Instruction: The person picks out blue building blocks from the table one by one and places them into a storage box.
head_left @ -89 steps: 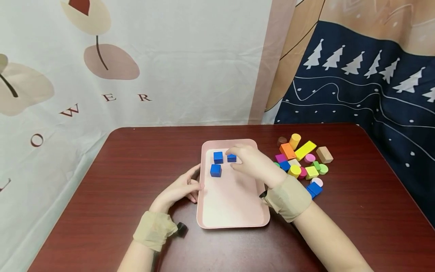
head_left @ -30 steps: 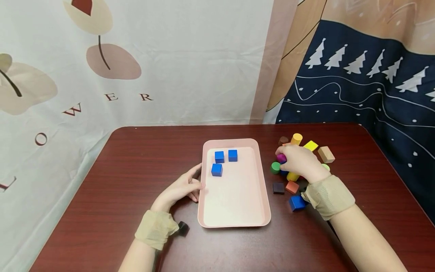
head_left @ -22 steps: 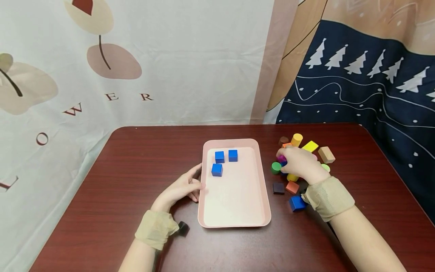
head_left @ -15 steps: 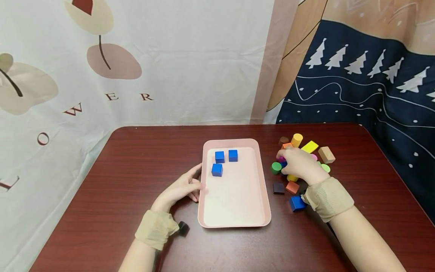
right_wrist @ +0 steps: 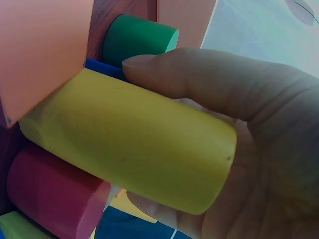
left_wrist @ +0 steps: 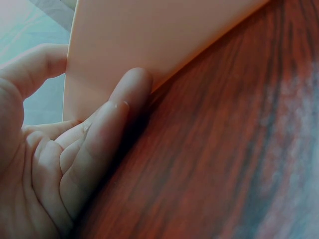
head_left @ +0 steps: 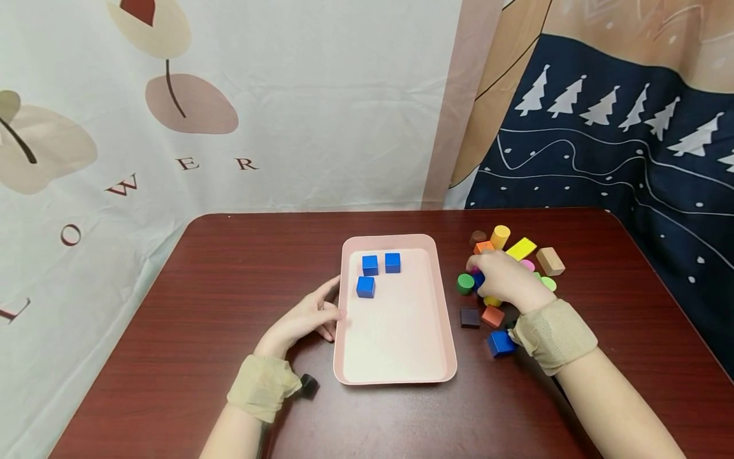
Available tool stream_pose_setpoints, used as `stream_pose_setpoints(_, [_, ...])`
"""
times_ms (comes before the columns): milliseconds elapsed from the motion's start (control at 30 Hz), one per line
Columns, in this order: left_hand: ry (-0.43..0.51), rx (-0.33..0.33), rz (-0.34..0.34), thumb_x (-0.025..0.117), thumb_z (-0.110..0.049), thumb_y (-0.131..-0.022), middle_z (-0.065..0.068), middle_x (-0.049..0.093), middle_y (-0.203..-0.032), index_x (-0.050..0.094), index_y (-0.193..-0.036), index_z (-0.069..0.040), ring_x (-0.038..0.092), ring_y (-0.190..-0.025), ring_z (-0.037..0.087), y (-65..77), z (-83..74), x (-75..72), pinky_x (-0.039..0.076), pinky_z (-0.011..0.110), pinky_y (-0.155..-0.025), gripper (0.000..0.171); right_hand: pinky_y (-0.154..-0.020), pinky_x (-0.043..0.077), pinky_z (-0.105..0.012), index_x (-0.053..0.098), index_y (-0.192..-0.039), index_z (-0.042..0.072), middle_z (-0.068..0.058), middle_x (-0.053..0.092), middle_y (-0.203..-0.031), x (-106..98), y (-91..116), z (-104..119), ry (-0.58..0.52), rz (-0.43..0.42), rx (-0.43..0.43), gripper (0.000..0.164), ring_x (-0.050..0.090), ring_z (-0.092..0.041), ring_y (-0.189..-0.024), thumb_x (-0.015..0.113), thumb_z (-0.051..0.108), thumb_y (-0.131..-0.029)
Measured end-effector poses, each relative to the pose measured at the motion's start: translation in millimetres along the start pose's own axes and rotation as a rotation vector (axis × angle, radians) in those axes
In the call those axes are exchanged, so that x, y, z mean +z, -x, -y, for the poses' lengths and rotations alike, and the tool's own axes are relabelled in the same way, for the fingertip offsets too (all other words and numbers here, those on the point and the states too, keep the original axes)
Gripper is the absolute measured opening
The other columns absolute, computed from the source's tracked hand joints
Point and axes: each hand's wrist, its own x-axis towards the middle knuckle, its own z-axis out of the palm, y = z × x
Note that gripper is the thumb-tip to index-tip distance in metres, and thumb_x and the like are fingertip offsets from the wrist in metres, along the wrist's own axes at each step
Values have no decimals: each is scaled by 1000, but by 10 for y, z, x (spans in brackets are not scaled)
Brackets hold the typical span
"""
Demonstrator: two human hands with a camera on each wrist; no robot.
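Note:
My left hand (head_left: pixel 306 315) holds the left side of a pink tray (head_left: pixel 397 344). In the left wrist view its thumb (left_wrist: pixel 42 67) reaches over the rim while fingertips press low on the outer wall. Three blue cubes (head_left: pixel 366 287) sit in the tray's far left part. Over the pile of blocks at the right, my right hand (head_left: pixel 507 277) pinches a blue block (head_left: pixel 478 279) between thumb and fingers. That block is mostly hidden behind a yellow cylinder (right_wrist: pixel 132 142) in the right wrist view, where the thumb (right_wrist: pixel 159 72) touches it.
Around the right hand lie a green cylinder (head_left: pixel 465 284), an orange block (head_left: pixel 483 247), a yellow bar (head_left: pixel 521 248) and a wooden block (head_left: pixel 550 261). Nearer are a dark block (head_left: pixel 469 318), a reddish block (head_left: pixel 492 315) and blue blocks (head_left: pixel 501 343). A printed curtain hangs behind the table (head_left: pixel 258 255).
From the tray, where it was at a third blue cube, my right hand has moved right to the pile. Lately its fingers have shifted slightly, covering a magenta block. The left hand stays put.

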Motion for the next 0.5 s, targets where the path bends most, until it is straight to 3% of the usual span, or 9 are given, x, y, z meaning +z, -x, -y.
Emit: stream_pose_setpoints(500, [-10,-8,-5,56,-2,-87,18,61,-73,13,-146,-12,57,-53,28,2,8,4,54,39,-52,74,-80,47,-48,61,-110,5,-16,58,-107,6,-2,-19,-3,2,18,40,50,-29,-91,74,4,-72])
